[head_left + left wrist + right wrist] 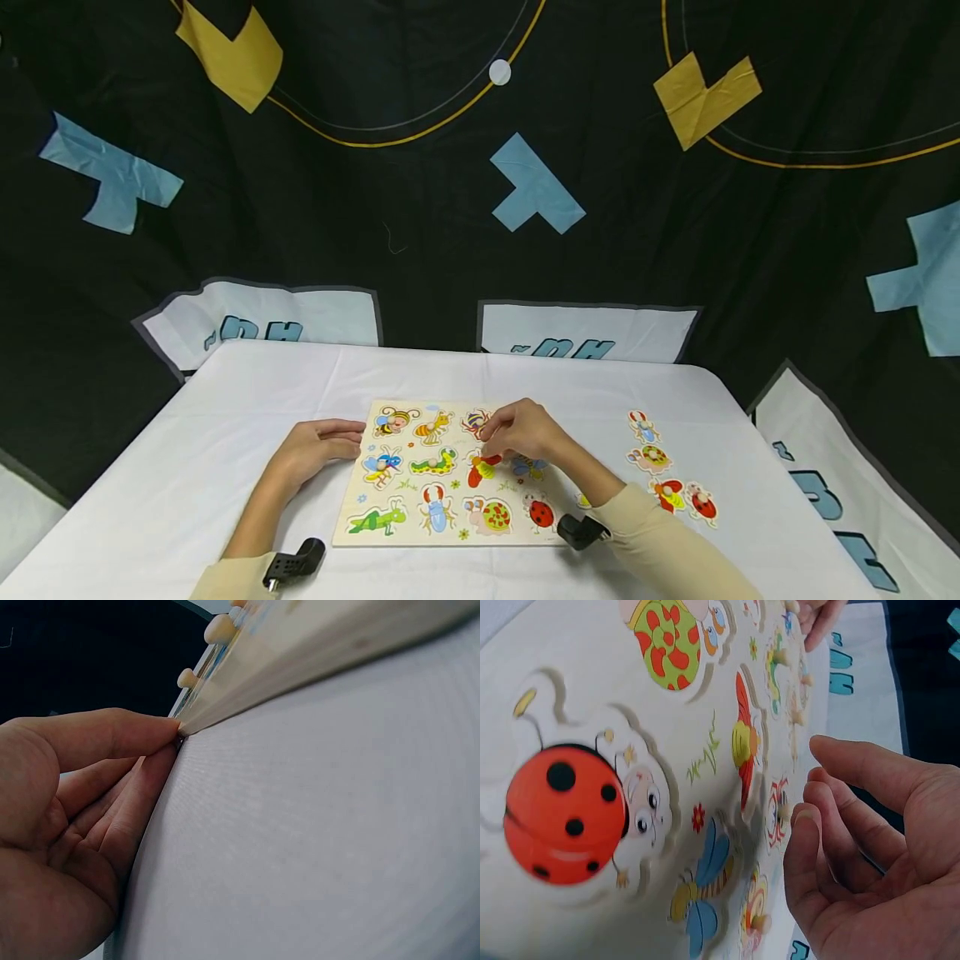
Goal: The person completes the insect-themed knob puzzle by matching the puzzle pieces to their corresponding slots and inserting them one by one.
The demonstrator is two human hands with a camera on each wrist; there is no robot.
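Observation:
A wooden insect puzzle board [412,492] lies on the white table. My left hand [318,450] touches its left edge with straight fingers; in the left wrist view the fingertips [169,729] meet the board's side. Over the upper right of the board is my right hand [525,429], beside the knobbed spider piece [776,814]. Its thumb and fingers are loosely bent and apart, with nothing between them in the right wrist view. Printed recesses show a ladybug [570,814], a snail [491,517] and a stag beetle [437,508].
To the right of the board lie loose pieces: a beetle [643,427], a snail piece [649,458], a red-winged insect [667,495] and a ladybug piece [702,503]. Another piece [582,501] is partly hidden by the right forearm. A black cloth [420,217] hangs behind the table.

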